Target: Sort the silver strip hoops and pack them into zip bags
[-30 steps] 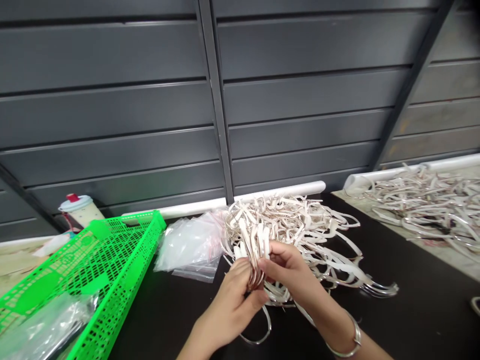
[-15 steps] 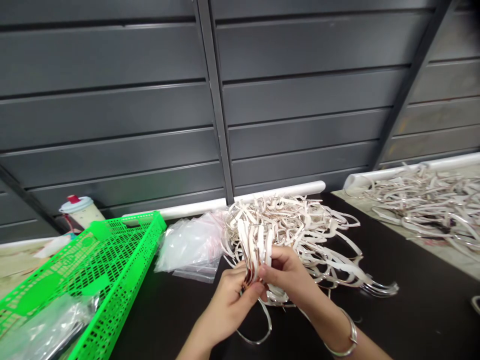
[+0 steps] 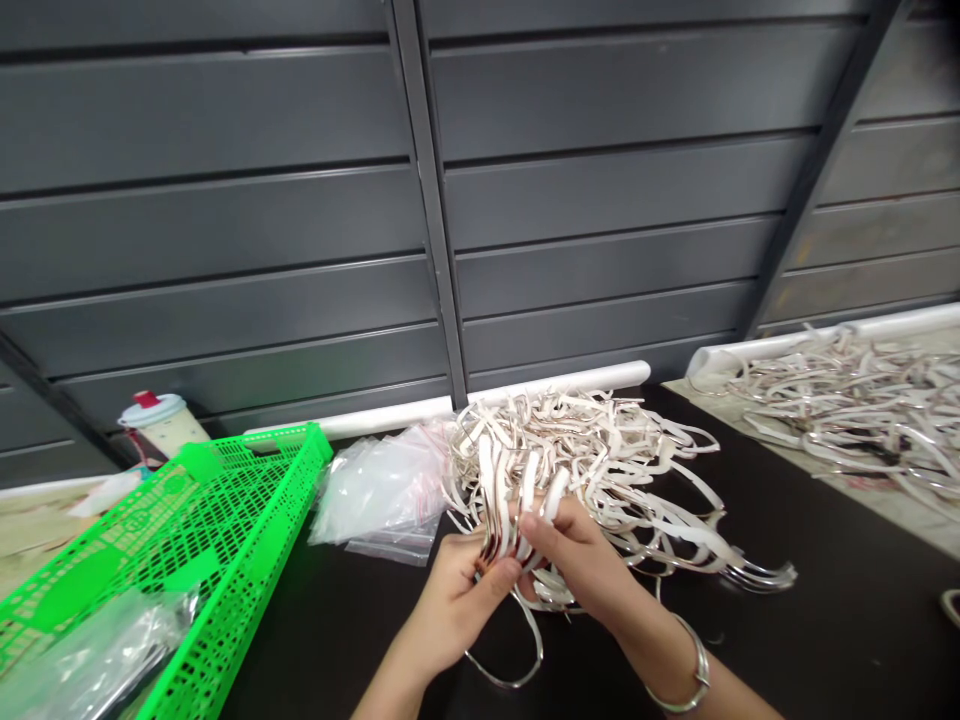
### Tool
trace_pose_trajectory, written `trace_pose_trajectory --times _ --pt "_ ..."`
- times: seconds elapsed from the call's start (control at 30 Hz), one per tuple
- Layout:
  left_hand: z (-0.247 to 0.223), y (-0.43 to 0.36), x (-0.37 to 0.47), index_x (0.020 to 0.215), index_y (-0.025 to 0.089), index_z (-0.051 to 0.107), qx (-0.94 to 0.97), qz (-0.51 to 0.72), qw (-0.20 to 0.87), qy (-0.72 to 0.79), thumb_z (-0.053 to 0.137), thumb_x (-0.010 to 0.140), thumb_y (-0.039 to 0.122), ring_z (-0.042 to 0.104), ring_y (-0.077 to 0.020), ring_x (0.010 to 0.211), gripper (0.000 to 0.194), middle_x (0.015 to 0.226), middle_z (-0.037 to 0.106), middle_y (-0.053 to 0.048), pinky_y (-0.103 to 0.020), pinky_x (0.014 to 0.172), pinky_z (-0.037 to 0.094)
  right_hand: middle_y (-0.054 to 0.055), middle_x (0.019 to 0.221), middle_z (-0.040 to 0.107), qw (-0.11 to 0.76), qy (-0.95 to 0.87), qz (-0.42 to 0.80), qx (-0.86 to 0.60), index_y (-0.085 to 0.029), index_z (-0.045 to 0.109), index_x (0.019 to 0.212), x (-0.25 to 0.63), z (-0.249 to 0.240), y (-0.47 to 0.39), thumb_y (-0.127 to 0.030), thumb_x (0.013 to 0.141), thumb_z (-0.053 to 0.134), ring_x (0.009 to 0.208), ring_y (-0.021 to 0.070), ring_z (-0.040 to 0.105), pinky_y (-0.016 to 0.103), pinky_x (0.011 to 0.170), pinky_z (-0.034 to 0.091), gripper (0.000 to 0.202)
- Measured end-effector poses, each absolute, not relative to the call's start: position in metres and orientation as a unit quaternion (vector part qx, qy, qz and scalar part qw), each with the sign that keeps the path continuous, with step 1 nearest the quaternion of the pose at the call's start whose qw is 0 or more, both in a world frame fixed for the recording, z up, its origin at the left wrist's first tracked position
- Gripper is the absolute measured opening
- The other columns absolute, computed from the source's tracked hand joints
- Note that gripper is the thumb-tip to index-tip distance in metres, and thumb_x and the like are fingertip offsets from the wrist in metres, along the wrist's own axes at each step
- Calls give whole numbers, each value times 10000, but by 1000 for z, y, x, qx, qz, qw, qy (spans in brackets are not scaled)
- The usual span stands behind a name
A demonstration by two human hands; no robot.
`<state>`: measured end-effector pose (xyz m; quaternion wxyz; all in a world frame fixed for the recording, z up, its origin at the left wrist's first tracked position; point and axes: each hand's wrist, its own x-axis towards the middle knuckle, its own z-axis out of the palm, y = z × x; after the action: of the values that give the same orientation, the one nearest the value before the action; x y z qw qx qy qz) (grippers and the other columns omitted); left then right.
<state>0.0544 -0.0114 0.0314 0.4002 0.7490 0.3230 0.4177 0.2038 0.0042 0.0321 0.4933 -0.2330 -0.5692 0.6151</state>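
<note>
My left hand is closed around a bunch of curved white-and-silver strips, thumb pressed over their lower part. My right hand is closed on the right side of the same bunch, with its thumb and fingers pinching strips there. The strips stand upright from the hands, their tops fanned apart. Behind and to the right lies a tangled pile of similar strips on the black table top. One thin loop hangs below my hands. The fingertips are partly hidden by the bunch.
Clear zip bags lie left of the pile. A green mesh basket with a plastic packet stands at left, a lidded cup behind it. Another strip pile is at far right. A grey panel wall rises behind.
My right hand has shifted slightly, and the strips on the right of the bunch have spread apart and tilted right. My left hand keeps its hold nearly in place.
</note>
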Motion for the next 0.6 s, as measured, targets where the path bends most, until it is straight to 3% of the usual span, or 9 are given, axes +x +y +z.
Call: trace_pose_trajectory --times 0.17,0.3,0.43,0.6 --pt "29 -16 57 656 152 617 765 416 374 320 352 899 551 553 -177 685 537 652 588 -41 -291 732 417 -10 437 544 507 -561 605 -250 -129 653 607 202 32 4 -522 772 621 344 88 509 169 326 387 427" --pt "31 -17 58 634 164 571 768 415 354 336 278 948 460 548 -173 714 522 687 581 -39 -303 798 397 -7 443 555 518 -557 602 -244 -120 677 674 201 28 6 -519 785 608 343 95 527 170 327 398 420" --pt "30 -15 59 612 170 538 780 394 344 344 312 941 456 524 -162 681 491 644 543 -21 -293 770 405 -6 485 582 511 -557 610 -240 -130 645 626 201 25 9 -463 726 693 358 95 547 168 335 418 350" --pt "27 -14 61 624 170 542 778 400 353 332 278 943 474 533 -167 685 515 656 551 -35 -289 733 413 -10 450 563 525 -536 608 -260 -123 676 680 199 24 7 -485 746 664 316 83 515 147 295 379 368"
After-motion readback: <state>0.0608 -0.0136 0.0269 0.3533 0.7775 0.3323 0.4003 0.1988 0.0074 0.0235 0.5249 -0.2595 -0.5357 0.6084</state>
